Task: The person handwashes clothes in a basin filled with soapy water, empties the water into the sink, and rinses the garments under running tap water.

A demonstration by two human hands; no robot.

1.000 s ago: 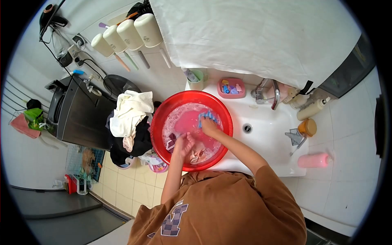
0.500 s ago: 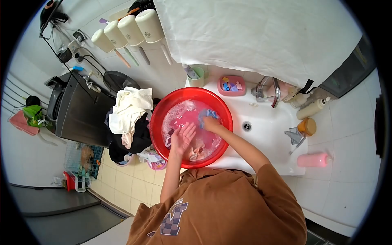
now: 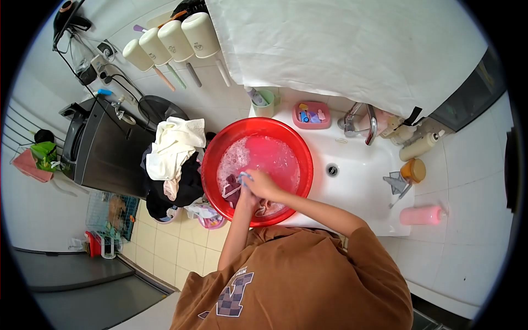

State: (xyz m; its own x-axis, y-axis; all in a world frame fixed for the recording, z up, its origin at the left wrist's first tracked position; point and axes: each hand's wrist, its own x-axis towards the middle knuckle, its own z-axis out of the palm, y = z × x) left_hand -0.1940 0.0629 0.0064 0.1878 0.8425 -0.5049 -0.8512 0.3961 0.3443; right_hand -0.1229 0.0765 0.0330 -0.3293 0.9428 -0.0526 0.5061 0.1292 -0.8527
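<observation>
A red basin [image 3: 302,154] holds pinkish, sudsy water. My right hand [image 3: 263,184] is closed on a small wet blue cloth [image 3: 243,176] near the basin's front left. Pressed against it from below is my left hand [image 3: 248,197], its fingers mostly covered by the right hand, gripping the same cloth. Beside my left wrist a dark purple garment [image 3: 231,189] with a pale strip floats against the wall. A pale pink garment [image 3: 268,208] lies partly under water at the near side.
Right of the basin is a white sink [image 3: 363,187] with a faucet [image 3: 372,125]. A pink soap box [image 3: 312,115] and a green cup [image 3: 264,107] stand behind. Piled clothes [image 3: 175,148] sit to the left. A pink bottle [image 3: 421,215] lies at the right edge.
My right hand has brought the blue cloth left and toward me, from the basin's right side to my left hand. The left hand, open palm-up before, now meets it around the cloth.
</observation>
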